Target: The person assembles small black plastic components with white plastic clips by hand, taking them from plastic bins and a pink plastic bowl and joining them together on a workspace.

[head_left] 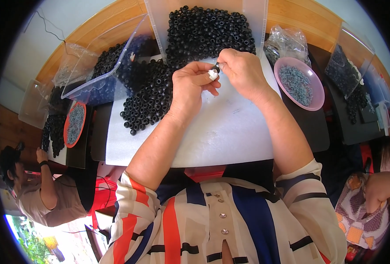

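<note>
My left hand (191, 84) and my right hand (243, 70) meet over a white mat (212, 132). Between their fingertips is a small black ring (216, 68); the left fingers also pinch a small white piece (213, 75) just below it. A large heap of black rings (153, 94) lies on the mat's far left corner, touching my left hand's side. More black rings fill a clear plastic tray (208, 28) right behind my hands.
A pink dish of small grey parts (299, 82) stands right of my right hand. An orange dish (74, 124) and more ring piles lie at the left. Clear bins (100, 66) and bags (287, 42) line the back. One person sits at left, another at right.
</note>
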The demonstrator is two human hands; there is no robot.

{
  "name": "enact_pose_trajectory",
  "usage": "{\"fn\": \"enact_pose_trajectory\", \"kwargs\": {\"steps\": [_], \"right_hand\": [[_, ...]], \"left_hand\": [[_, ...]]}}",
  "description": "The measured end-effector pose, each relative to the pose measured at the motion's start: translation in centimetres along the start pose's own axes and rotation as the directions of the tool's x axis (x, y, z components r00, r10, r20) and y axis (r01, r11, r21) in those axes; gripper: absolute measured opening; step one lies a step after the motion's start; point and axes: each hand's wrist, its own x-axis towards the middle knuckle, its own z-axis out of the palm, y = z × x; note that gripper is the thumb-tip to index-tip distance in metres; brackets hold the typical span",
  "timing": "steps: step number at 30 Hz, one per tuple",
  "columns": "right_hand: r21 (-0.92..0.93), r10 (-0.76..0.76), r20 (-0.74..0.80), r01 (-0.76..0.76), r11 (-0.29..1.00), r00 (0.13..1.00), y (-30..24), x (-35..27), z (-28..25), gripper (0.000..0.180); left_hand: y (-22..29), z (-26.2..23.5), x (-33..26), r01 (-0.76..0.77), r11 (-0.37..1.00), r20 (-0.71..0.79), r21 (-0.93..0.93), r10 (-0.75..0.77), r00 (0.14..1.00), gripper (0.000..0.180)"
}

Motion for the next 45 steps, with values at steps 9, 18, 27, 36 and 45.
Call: {"fn": "enact_pose_trajectory", "kwargs": {"steps": [9,18,27,36,45], "right_hand": [[-0.023,-0.030,-0.005,0.030,0.999,1.000,-0.4,-0.1,0.4,0.010],[-0.080,-0.031,0.031,0.033,0.996,0.999,-1.3,-0.5,1.7,0.020],[-0.196,-0.070,-0.104,0.049,0.979,0.992,-0.6,-0.8,2.4,0.021],[-0.043,-0.026,-0.054,0.023,0.999,0.998,-1.4,-0.7,2.1,0.020],[0.040,-0.001,-0.124,0.006,0.999,0.992,-2.4,-0.8,1.9,0.020]], "left_hand": [[-0.4,0.0,-0.1,0.028,0.998,-0.039,-0.053,-0.030,0.999,0.012],[-0.1,-0.6,0.0,0.116,0.986,-0.057,-0.119,-0.123,0.991,0.013],[0.7,-0.8,0.0,0.208,0.977,0.127,-0.048,-0.201,0.971,0.017],[0.6,-1.5,0.2,0.225,0.974,0.130,0.004,-0.223,0.966,0.018],[0.6,-1.2,-0.1,0.228,0.971,0.136,-0.076,-0.216,0.967,0.016]]}}
